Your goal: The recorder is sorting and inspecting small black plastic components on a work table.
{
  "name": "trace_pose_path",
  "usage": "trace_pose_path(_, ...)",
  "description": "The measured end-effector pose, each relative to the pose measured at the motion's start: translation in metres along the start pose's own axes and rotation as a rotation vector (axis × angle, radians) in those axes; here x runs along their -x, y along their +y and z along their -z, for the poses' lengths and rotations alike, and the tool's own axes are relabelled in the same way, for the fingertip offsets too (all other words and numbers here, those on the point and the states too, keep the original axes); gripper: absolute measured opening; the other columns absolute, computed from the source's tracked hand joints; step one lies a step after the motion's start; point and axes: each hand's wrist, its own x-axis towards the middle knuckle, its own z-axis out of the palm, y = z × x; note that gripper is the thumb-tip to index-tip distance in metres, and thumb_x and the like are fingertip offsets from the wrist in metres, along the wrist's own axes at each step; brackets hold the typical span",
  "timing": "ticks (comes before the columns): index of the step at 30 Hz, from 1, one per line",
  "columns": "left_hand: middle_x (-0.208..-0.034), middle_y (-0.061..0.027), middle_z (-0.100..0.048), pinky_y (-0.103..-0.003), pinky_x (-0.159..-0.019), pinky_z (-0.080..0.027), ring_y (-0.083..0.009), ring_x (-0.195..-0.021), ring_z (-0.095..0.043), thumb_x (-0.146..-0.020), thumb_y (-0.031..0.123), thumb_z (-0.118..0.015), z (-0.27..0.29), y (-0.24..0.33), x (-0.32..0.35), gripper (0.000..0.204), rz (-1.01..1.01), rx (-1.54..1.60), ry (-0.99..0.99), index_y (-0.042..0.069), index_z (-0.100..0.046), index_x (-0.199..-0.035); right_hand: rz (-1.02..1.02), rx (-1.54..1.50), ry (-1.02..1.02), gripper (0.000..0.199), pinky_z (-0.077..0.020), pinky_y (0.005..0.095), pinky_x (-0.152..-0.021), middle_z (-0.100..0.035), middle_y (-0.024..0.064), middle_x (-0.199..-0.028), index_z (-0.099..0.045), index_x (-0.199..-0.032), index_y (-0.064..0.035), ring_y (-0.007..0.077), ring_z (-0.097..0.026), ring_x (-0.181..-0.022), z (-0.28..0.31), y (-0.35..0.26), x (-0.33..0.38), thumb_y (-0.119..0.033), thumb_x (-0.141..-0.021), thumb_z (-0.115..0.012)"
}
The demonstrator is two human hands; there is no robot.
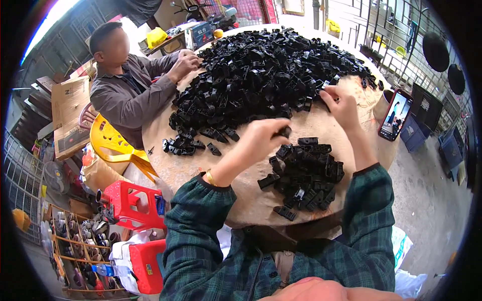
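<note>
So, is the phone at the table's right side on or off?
On: the phone has a lit screen, showing a bright, coloured image with what looks like a standing figure.

My left grip (pixel 260 136) half hides its black part (pixel 285 132); whether my right grip (pixel 343 106) holds a piece from the heap (pixel 251 72) beyond, I cannot tell.

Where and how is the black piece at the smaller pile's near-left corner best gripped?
Probably by its long sides, mid-length, from above and the near side: the black piece looks elongated and low, its near side clear of the smaller pile.
</note>
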Motion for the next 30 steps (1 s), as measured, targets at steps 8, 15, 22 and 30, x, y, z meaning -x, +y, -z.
trace_pose_path(8, -0.091, -0.0126, -0.059, -0.037, -0.083, -0.042, -0.0298, -0.09, -0.052, -0.081, 0.015, -0.061, -0.014, -0.013, 0.0, 0.021, -0.12, -0.078, -0.18, 0.003, -0.062, -0.098, -0.202, 0.678, -0.164, 0.028, -0.0488, 0.0385, -0.072, -0.065, 0.0126, -0.082, -0.064, -0.095, -0.0099, 0.0288, -0.063, -0.078, -0.013, 0.057, -0.004, -0.028, -0.073, -0.062)
trace_pose_path(15, -0.095, -0.0084, -0.055, -0.033, -0.08, -0.044, -0.0268, -0.091, -0.049, -0.069, 0.002, -0.056, 0.01, -0.078, -0.001, 0.025, -0.043, -0.6, -0.151, 0.006, -0.063, -0.093, -0.097, 0.331, -0.176, 0.029, -0.0497, 0.0308, -0.07, -0.065, 0.0111, -0.08, -0.063, -0.099, -0.0092, 0.0207, -0.063, -0.074, 0.0, 0.005, 0.005, -0.021, -0.072, -0.063)
trace_pose_path(22, -0.089, -0.0142, -0.056, -0.037, -0.073, -0.046, -0.0306, -0.084, -0.055, -0.073, 0.005, -0.061, -0.002, -0.046, -0.005, 0.02, 0.045, -0.217, -0.035, 0.004, -0.061, -0.092, 0.156, -0.395, -0.254, 0.03, -0.0484, 0.0256, -0.069, -0.065, 0.0097, -0.09, -0.061, -0.105, -0.0032, 0.0138, -0.061, -0.081, -0.025, -0.053, 0.026, -0.002, -0.075, -0.065)
trace_pose_path(30, -0.069, -0.0046, -0.061, -0.019, -0.046, -0.046, -0.0073, -0.056, -0.056, -0.074, 0.003, -0.069, -0.004, -0.024, -0.014, 0.022, 0.319, 0.603, 0.144, -0.003, -0.057, -0.092, 0.218, -0.445, -0.246, 0.032, -0.0497, 0.0266, -0.069, -0.063, 0.0129, -0.091, -0.06, -0.105, 0.0006, 0.0171, -0.062, -0.078, -0.027, -0.066, 0.036, 0.0, -0.073, -0.065)
